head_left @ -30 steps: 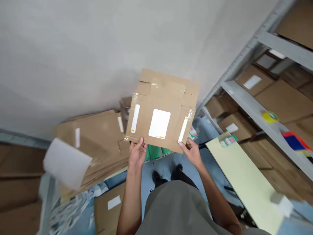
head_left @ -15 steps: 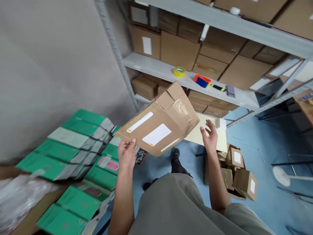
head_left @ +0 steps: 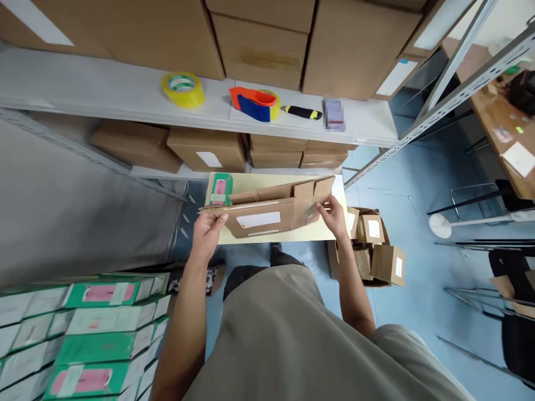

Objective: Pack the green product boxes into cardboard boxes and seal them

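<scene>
I hold a flattened brown cardboard box (head_left: 267, 214) with white labels, nearly level, over a pale yellow board (head_left: 271, 236). My left hand (head_left: 208, 232) grips its left edge, fingers curled under and thumb on top. My right hand (head_left: 334, 216) holds the right end by the folded flaps, fingers closed on the card. A small green and pink packet (head_left: 220, 189) lies on the board just behind the box's left end.
A grey shelf (head_left: 104, 100) ahead carries a yellow tape roll (head_left: 183, 89), a red and blue tape dispenser (head_left: 254, 104) and a black-handled knife (head_left: 301, 112). Brown cartons fill the shelves. Small labelled boxes (head_left: 376, 245) sit in an open carton at right. Green packets (head_left: 92, 334) stack at lower left.
I have turned right from the wall toward the shelving. The box went from tilted up to nearly flat over the yellow board, and my right hand, free half a second ago, is back on it.
</scene>
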`<state>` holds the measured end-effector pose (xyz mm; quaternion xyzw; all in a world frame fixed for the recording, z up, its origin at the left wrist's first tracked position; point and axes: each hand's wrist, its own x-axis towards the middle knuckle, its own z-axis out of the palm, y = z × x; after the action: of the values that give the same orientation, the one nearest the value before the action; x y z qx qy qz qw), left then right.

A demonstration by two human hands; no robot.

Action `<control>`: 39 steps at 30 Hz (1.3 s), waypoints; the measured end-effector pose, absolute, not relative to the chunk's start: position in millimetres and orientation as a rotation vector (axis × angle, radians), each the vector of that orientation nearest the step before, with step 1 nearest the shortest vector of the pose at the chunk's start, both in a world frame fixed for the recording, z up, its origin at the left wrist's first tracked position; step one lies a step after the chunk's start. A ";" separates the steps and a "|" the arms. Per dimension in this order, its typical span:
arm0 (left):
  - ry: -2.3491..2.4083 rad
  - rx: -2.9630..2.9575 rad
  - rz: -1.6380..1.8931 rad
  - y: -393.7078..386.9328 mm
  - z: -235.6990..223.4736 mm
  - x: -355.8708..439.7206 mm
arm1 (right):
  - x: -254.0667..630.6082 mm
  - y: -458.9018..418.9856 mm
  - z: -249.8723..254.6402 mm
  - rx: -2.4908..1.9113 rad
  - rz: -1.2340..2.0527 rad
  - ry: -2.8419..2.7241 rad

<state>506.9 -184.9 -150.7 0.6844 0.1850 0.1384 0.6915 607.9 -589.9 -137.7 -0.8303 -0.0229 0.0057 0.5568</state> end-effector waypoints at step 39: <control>0.446 2.246 0.129 -241.8 -140.5 597.1 | 625.6 -550.4 -140.1 -2.410 -0.097 0.132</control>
<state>597.1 -241.8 -140.5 0.8926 0.1771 0.0511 0.4114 625.6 -550.4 -140.1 -0.9327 0.0510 -0.0374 0.3550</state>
